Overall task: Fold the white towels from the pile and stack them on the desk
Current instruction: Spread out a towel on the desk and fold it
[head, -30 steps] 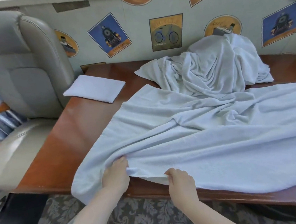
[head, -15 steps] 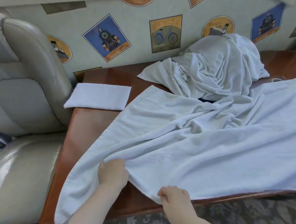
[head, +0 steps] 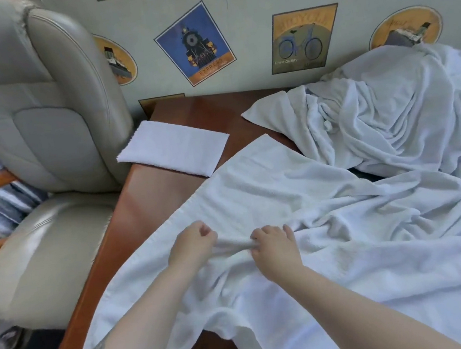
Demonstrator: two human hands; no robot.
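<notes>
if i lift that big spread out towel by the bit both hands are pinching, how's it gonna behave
Probably floppy: the big towel already wrinkles and bunches between the left hand and right hand. It will likely sag and drag, since it spreads wide over the desk and hangs off the near edge. Its terry surface looks grippy, not slippery.

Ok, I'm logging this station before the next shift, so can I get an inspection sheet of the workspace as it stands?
Surface: reddish-brown wooden desk, mostly covered by cloth.
Job's things: large white terry towel spread out, near edge hanging over the desk's front; one folded white towel at the far left corner; crumpled white towel pile at the back.
Clutter: nothing seen.
Grippers: left hand and right hand both pinch a ridge of the spread towel.
Cables: nothing seen.
Surroundings: grey leather armchair on the left; poster-print wallpaper.
</notes>
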